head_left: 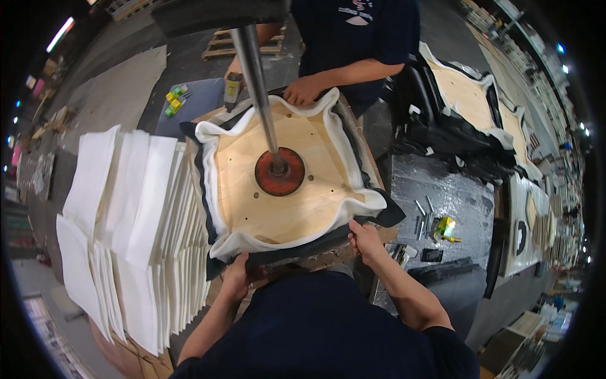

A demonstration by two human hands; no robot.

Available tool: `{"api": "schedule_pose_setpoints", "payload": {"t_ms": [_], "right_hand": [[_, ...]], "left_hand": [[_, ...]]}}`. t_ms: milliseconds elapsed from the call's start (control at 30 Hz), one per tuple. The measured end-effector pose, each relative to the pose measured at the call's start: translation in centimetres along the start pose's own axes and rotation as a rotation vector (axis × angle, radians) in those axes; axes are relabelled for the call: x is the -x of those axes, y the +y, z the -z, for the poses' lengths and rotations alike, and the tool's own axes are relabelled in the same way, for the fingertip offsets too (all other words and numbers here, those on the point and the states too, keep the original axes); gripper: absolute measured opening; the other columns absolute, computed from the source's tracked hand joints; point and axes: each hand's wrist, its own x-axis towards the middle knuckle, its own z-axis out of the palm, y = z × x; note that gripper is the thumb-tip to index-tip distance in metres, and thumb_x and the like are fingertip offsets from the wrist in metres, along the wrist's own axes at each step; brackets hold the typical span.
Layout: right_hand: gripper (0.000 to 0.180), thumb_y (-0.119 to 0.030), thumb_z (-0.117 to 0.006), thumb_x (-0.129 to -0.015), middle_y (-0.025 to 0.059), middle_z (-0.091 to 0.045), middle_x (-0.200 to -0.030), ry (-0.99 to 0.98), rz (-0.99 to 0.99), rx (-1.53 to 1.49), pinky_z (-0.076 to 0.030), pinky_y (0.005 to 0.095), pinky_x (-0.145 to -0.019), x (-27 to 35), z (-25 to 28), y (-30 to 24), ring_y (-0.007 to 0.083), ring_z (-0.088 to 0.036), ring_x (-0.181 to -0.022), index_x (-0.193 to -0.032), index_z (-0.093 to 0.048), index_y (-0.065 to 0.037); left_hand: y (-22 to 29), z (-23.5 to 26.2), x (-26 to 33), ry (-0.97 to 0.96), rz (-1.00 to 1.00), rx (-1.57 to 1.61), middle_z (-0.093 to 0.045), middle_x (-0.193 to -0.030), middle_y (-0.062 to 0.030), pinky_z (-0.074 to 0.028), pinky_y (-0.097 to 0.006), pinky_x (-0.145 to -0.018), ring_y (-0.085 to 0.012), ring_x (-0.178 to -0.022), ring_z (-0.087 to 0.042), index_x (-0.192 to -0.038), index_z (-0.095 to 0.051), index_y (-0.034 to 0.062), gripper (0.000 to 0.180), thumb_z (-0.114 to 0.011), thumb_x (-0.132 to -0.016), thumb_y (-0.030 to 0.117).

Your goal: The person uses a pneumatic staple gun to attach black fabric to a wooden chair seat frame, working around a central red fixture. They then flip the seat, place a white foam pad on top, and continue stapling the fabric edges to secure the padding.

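Person at the desk, both hands working the near edge of the padded piece. The left hand (235, 278) is grasping the black cover (297, 251) by the near left corner, fingers closed over the cloth. The right hand (366, 242) is gripping the same cover farther along, toward the near right corner. The wooden board (284, 215) is lying flat in front of the person, white padding (361, 205) curling up over its rim all round. A red disc (291, 184) at the foot of a metal rod (255, 88) is resting on the middle of the board.

Across from the person, a co-worker's hand (303, 90) is touching the far edge; a tool (232, 88) is standing beside the far left corner, at the co-worker's other hand.

Containers: a small yellow-and-green box (445, 226) is sitting on the film-covered desk (413, 180) at right, metal strips (430, 223) lying just beside it; its contents are staying hidden. More yellow-and-green boxes (175, 101) are lying on the blue-grey surface (205, 104) at far left, insides too small to read.

A tall stack of white sheets (126, 202) is leaning in folds at left.
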Motion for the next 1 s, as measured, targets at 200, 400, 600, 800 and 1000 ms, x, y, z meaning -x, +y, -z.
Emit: {"api": "schedule_pose_setpoints", "payload": {"t_ms": [200, 400, 600, 800, 1000], "right_hand": [[0.038, -0.036, -0.06, -0.112, 0.0009, -0.058, -0.069, -0.011, 0.171, -0.206, -0.046, 0.031, -0.053, 1.5, 0.5, 0.8, 0.0142, -0.056, -0.056, -0.096, -0.067, -0.003], [0.03, -0.029, -0.06, -0.113, 0.0012, -0.061, -0.073, 0.253, 0.349, -0.442, -0.05, 0.0294, -0.056, 3.7, 8.9, 6.5, 0.013, -0.059, -0.061, -0.103, -0.07, -0.002], [0.024, -0.023, -0.074, -0.103, 0.0069, -0.077, -0.088, 0.871, 0.03, 0.023, -0.057, 0.0333, -0.068, -4.2, 21.5, 24.2, 0.016, -0.073, -0.076, -0.11, -0.078, -0.001], [0.065, -0.035, -0.085, -0.085, 0.0244, -0.075, -0.129, 1.008, -0.199, 0.56, -0.057, 0.0485, -0.1, -11.8, 30.1, 31.9, 0.0401, -0.074, -0.117, -0.138, -0.069, -0.002], [0.052, -0.022, -0.079, -0.08, 0.0266, -0.074, -0.118, 0.95, -0.128, 0.354, -0.053, 0.0553, -0.099, -17.4, 30.1, 32.6, 0.0499, -0.069, -0.113, -0.125, -0.068, 0.002]], "left_hand": [[1.8, 0.5, 1.1, -0.204, 0.059, -0.04, -0.076, -0.099, -0.0226, -0.058, -0.053, -0.098, -0.0409, -0.102, -0.075, -0.122, -0.065, -0.0097, 0.055, -0.049, -0.115, 0.042], [5.3, -7.8, 5.5, -0.564, -0.505, -0.879, -0.074, -0.123, -0.0252, -0.049, -0.052, -0.114, -0.0412, -0.126, -0.069, -0.126, -0.074, -0.0034, 0.044, -0.067, -0.107, 0.035], [1.0, -17.2, 2.7, -0.393, -1.099, -1.634, -0.042, -0.164, -0.0259, -0.033, -0.06, -0.124, -0.047, -0.151, -0.041, -0.14, -0.07, 0.01, 0.057, -0.085, -0.09, 0.033], [-0.7, -20.3, -1.1, -0.194, -1.048, -1.784, -0.051, -0.154, -0.0245, -0.039, -0.059, -0.119, -0.0476, -0.139, -0.051, -0.121, -0.074, 0.0048, 0.039, -0.083, -0.089, 0.026], [-2.1, -22.2, -0.5, 0.083, -1.137, -1.768, -0.065, -0.137, -0.0144, -0.038, -0.061, -0.118, -0.0382, -0.131, -0.059, -0.103, -0.075, 0.0054, 0.019, -0.08, -0.091, 0.019]]}}
